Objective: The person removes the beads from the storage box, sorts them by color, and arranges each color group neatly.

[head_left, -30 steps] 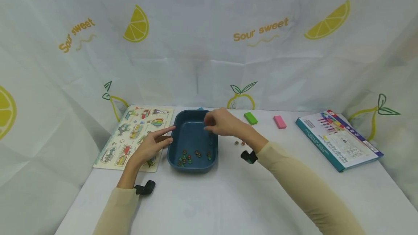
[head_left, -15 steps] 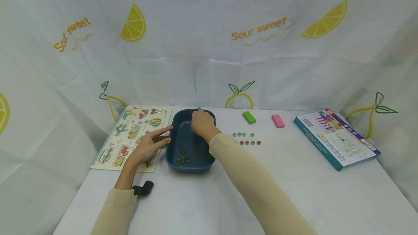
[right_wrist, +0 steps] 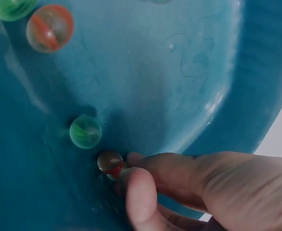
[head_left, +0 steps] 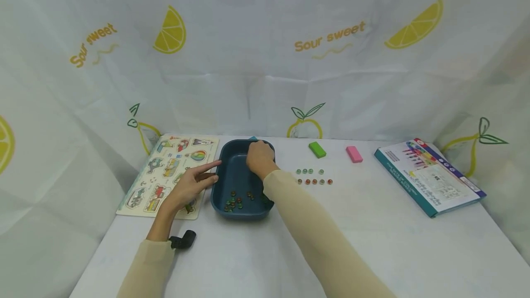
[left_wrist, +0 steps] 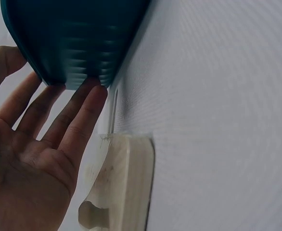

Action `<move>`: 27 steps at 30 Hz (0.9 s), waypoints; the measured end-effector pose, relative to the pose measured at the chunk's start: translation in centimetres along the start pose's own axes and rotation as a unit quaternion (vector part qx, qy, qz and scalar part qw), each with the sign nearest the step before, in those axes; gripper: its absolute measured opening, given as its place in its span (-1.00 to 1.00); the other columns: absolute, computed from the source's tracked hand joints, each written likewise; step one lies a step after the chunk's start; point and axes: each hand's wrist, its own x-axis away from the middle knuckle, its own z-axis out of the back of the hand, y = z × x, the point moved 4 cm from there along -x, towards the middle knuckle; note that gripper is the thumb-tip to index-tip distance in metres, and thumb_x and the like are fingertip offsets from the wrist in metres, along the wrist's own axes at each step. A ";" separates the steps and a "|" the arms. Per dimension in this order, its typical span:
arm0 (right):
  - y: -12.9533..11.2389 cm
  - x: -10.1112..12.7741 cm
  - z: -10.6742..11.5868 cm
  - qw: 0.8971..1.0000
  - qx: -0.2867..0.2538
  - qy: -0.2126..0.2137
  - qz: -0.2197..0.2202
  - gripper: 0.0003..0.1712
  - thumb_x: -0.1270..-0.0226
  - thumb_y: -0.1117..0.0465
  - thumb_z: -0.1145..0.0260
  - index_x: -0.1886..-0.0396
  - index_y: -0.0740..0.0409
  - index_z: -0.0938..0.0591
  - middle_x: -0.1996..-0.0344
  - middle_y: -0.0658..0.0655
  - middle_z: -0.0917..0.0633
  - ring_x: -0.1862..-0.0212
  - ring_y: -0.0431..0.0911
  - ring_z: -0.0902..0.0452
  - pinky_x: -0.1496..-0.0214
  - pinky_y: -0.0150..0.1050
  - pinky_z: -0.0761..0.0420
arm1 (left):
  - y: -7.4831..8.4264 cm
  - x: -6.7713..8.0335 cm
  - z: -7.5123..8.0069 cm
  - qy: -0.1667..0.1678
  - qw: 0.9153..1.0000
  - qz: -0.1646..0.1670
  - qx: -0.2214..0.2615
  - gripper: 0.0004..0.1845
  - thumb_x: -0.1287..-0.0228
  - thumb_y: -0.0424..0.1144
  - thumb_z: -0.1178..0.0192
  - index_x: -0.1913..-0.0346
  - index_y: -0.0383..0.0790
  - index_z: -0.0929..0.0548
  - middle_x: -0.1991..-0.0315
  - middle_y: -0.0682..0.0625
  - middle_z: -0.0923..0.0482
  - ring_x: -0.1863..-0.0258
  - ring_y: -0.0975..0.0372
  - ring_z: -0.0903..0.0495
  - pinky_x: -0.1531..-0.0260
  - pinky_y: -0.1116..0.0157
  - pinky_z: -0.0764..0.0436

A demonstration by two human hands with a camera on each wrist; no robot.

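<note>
A blue bin (head_left: pixel 221 187) stands mid-table with several glass marbles (head_left: pixel 233 205) at its near end. My left hand (head_left: pixel 191 187) rests its extended fingertips against the bin's left side; in the left wrist view, these fingers (left_wrist: pixel 85 115) lie along its teal outer wall (left_wrist: pixel 83 43). My right hand (head_left: pixel 261 156) reaches inside at the right wall. In the right wrist view, its thumb and forefinger pinch at a marble with a red swirl (right_wrist: pixel 110 162), partly covered by the fingertips. A green-swirled marble (right_wrist: pixel 85 131) lies just beyond, and an orange-striped marble (right_wrist: pixel 50 28) farther off.
Right of the bin, marbles sit in two rows, a back row (head_left: pixel 304 171) and a front row (head_left: pixel 314 181). A green block (head_left: pixel 317 150), a pink block (head_left: pixel 354 154) and a boxed set (head_left: pixel 430 176) lie farther right. A picture puzzle board (head_left: pixel 145 187) lies under the left forearm.
My right hand has moved from above the bin's right rim down into the bin, its sleeve swinging left and uncovering the marble rows. The left hand stays at the bin's side.
</note>
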 end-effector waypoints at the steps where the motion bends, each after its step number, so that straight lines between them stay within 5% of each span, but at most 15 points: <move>1: 0.0 0.0 0.0 1.000 0.000 0.004 0.004 -0.64 -0.67 0.15 -0.19 -0.24 0.21 -0.71 -0.13 0.26 -0.75 -0.06 0.08 -0.79 -0.05 -0.09 -0.85 | 0.0 0.0 0.0 0.000 1.000 0.000 0.000 -0.40 -0.58 -0.09 -0.25 -0.59 0.01 -0.44 -0.59 -0.19 -0.38 -0.47 -0.16 -0.53 -0.32 0.17 -0.71; 8: 0.6 -1.4 0.6 0.998 -0.010 -0.001 0.056 -0.80 -0.54 0.26 -0.25 0.13 0.28 -0.75 0.14 0.27 -0.81 0.44 -0.06 -0.78 0.40 -0.29 -0.78 | -0.1 0.0 0.0 -0.002 1.000 -0.002 0.001 -0.40 -0.58 -0.09 -0.25 -0.59 0.00 -0.43 -0.60 -0.16 -0.38 -0.49 -0.15 -0.51 -0.33 0.18 -0.70; 12: 1.8 -1.7 1.8 0.990 -0.063 -0.025 0.121 -0.84 -0.45 0.28 -0.34 0.26 0.29 -0.78 0.24 0.26 -0.85 0.67 -0.16 -0.68 0.57 -0.39 -0.70 | -0.1 0.0 0.0 -0.001 1.000 -0.002 0.002 -0.41 -0.58 -0.10 -0.25 -0.59 0.00 -0.44 -0.59 -0.17 -0.38 -0.48 -0.16 -0.52 -0.32 0.19 -0.71; 16: 3.9 -0.6 3.2 0.966 -0.147 -0.036 0.208 -0.83 -0.46 0.23 -0.41 0.17 0.23 -0.85 0.20 0.22 -0.87 0.59 -0.17 -0.68 0.50 -0.38 -0.72 | -0.1 0.1 -0.1 -0.003 1.000 -0.002 0.006 -0.40 -0.58 -0.11 -0.25 -0.59 -0.01 -0.43 -0.59 -0.18 -0.38 -0.48 -0.16 -0.52 -0.32 0.20 -0.71; 20: 7.0 0.5 4.0 0.948 -0.201 -0.025 0.248 -0.83 -0.49 0.18 -0.42 0.09 0.16 -0.83 0.19 0.18 -0.85 0.54 -0.12 -0.61 0.48 -0.34 -0.66 | -0.1 0.1 -0.1 -0.004 1.000 -0.001 0.005 -0.40 -0.58 -0.10 -0.25 -0.59 -0.01 -0.43 -0.59 -0.19 -0.38 -0.47 -0.16 -0.53 -0.32 0.18 -0.71; 27: 14.0 2.6 4.7 0.947 -0.215 0.027 0.237 -0.81 -0.43 0.16 -0.47 0.07 0.12 -0.83 0.23 0.12 -0.82 0.35 -0.08 -0.58 0.36 -0.31 -0.59 | -0.2 -0.1 0.1 0.004 1.000 0.001 -0.007 -0.41 -0.58 -0.09 -0.25 -0.58 0.02 -0.44 -0.57 -0.21 -0.41 -0.45 -0.15 -0.55 -0.29 0.19 -0.73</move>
